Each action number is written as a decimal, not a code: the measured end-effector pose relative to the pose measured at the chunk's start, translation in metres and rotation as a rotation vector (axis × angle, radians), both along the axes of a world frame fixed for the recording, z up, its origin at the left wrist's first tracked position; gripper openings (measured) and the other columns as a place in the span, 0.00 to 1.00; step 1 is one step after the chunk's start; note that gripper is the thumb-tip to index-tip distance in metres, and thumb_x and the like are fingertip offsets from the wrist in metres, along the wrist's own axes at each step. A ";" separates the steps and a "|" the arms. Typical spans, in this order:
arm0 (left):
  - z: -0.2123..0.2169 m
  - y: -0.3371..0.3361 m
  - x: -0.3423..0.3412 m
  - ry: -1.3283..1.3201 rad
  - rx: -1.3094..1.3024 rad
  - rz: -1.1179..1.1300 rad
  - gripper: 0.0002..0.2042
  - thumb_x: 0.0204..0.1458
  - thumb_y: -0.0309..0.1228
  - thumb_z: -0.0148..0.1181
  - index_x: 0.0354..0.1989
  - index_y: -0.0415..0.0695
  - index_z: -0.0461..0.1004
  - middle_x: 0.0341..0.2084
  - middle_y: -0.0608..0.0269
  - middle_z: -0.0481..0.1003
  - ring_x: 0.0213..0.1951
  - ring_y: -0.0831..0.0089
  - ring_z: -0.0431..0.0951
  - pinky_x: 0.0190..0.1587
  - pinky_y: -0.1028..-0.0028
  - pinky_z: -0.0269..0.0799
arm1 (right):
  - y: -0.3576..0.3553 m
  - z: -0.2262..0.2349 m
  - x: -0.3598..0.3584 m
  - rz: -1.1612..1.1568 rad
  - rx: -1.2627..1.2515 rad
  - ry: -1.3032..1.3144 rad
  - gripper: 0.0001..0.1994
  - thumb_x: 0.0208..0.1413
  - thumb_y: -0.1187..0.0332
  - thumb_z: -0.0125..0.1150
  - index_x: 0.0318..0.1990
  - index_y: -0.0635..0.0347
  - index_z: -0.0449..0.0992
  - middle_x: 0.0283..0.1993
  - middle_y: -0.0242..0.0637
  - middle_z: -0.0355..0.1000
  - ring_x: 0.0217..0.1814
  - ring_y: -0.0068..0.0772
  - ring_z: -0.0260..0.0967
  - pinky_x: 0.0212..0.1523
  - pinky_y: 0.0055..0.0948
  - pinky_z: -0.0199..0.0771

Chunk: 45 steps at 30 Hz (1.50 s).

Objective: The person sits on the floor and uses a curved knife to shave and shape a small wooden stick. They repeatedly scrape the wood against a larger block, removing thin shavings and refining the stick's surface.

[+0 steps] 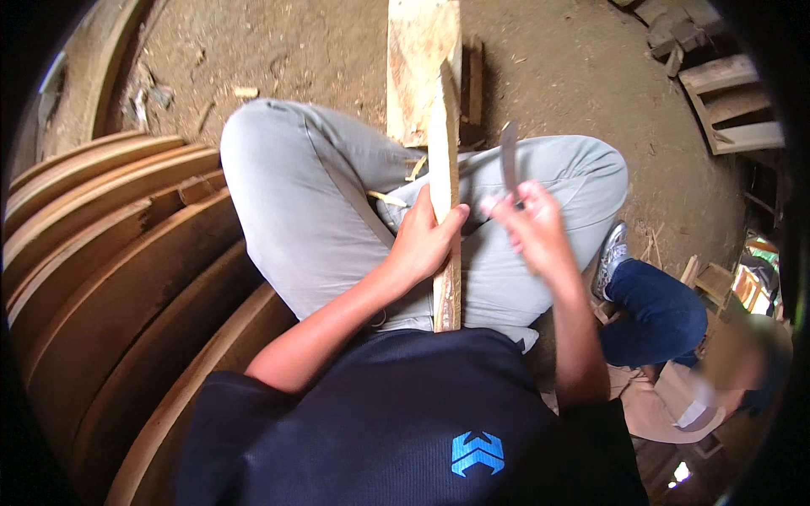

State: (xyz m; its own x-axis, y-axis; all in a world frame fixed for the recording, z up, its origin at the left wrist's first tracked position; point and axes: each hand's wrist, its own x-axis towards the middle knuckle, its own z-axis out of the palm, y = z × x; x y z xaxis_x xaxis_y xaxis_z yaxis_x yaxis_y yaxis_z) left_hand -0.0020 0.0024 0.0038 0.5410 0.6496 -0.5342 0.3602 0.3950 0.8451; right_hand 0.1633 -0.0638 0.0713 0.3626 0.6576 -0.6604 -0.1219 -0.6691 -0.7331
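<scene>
1. Two bare hands are working over the lap of a seated person in a dark blue shirt (405, 422) and light grey trousers (312, 211); the forearms are entering from 6 o'clock.
2. Left hand (422, 240) is clenching around a narrow wooden strip (445, 194), fingers wrapping its left edge and the thumb pressing across its face. The strip is standing nearly upright in view, its lower end resting near the shirt hem and its upper end reaching toward 12 o'clock.
3. Right hand (536, 232), just at 3 o'clock of the strip, is gripping the handle of a knife (509, 160); the grey blade is pointing toward 12 o'clock, near the strip but apart from it. The hand is showing motion blur, so the exact finger positions cannot be told.
4. Pale wood shavings (388, 198) are lying on the trousers at 9 o'clock of the left hand.
5. Curved wooden planks (110, 244) are stacking edge to edge at 9 o'clock of the lap.
6. Another person in dark blue trousers (658, 312) and a grey shoe (612, 253) is sitting at 4 o'clock.
7. Beyond the knees, a broad pale board (418, 67) is lying on the dirt floor (295, 51) at 12 o'clock, directly behind the strip.
8. Wooden frames (730, 101) are sitting at 2 o'clock, well apart.
</scene>
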 end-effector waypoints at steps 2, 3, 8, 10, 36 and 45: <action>-0.008 -0.011 -0.002 -0.033 0.050 0.084 0.21 0.57 0.41 0.56 0.48 0.35 0.63 0.33 0.45 0.74 0.34 0.60 0.77 0.37 0.60 0.72 | -0.021 -0.008 -0.024 0.058 0.018 -0.072 0.28 0.40 0.57 0.80 0.36 0.61 0.65 0.34 0.32 0.65 0.24 0.16 0.62 0.20 0.18 0.61; -0.012 -0.009 -0.001 -0.050 -0.038 0.062 0.20 0.59 0.42 0.55 0.46 0.36 0.63 0.32 0.52 0.72 0.32 0.67 0.74 0.35 0.64 0.72 | -0.036 -0.023 -0.036 0.012 0.082 -0.072 0.31 0.37 0.57 0.81 0.37 0.62 0.63 0.36 0.35 0.65 0.26 0.19 0.64 0.22 0.20 0.64; 0.028 0.004 0.009 -0.001 -0.017 0.024 0.21 0.63 0.48 0.49 0.43 0.39 0.61 0.29 0.59 0.69 0.31 0.75 0.70 0.31 0.71 0.71 | -0.060 -0.021 -0.066 -0.038 0.292 -0.045 0.30 0.38 0.63 0.82 0.36 0.60 0.60 0.32 0.37 0.67 0.33 0.20 0.68 0.27 0.23 0.71; 0.002 0.023 0.005 -0.187 -0.046 0.023 0.23 0.65 0.51 0.43 0.45 0.38 0.64 0.32 0.58 0.71 0.34 0.74 0.72 0.32 0.73 0.71 | -0.054 -0.027 -0.065 -0.104 0.393 -0.103 0.28 0.38 0.66 0.81 0.34 0.58 0.59 0.32 0.33 0.65 0.36 0.20 0.66 0.34 0.26 0.71; -0.040 0.164 -0.011 0.577 1.031 -0.347 0.12 0.49 0.28 0.61 0.43 0.49 0.80 0.36 0.49 0.79 0.34 0.53 0.81 0.39 0.59 0.77 | -0.081 -0.023 0.071 -0.218 0.633 0.147 0.24 0.44 0.80 0.73 0.31 0.53 0.56 0.31 0.29 0.65 0.30 0.09 0.60 0.32 0.18 0.71; -0.005 0.131 -0.021 0.296 0.757 -0.862 0.15 0.43 0.34 0.69 0.43 0.54 0.81 0.36 0.64 0.80 0.34 0.68 0.80 0.39 0.68 0.76 | -0.083 -0.020 0.074 -0.212 0.579 0.165 0.24 0.44 0.82 0.71 0.32 0.52 0.55 0.35 0.32 0.67 0.28 0.07 0.57 0.32 0.15 0.71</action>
State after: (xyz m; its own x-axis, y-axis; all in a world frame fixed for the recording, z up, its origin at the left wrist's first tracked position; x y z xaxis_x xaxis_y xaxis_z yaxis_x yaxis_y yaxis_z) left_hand -0.0227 0.1338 -0.0011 0.8748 0.3363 -0.3486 0.4839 -0.6388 0.5981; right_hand 0.2377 -0.1467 0.0513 0.4480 0.8497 -0.2781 -0.3501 -0.1194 -0.9291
